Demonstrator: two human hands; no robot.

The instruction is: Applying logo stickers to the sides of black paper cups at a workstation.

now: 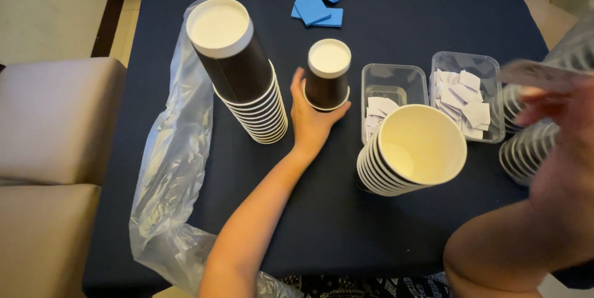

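Observation:
My left hand [311,120] is wrapped around the base of a short stack of upside-down black paper cups [327,75] on the dark table. To its left stands a tall stack of inverted black cups [242,73]. An upright stack of cups with a cream inside [413,149] sits to the right of my left hand. My right hand [560,125], blurred and close to the camera at the right edge, pinches a white paper slip [539,74].
Two clear plastic tubs hold white paper slips: one [391,81] behind the upright stack, one [465,63] further right. Blue foam pieces [323,4] lie at the back. A clear plastic sleeve [170,168] trails off the left edge. Beige cushions [52,119] at left.

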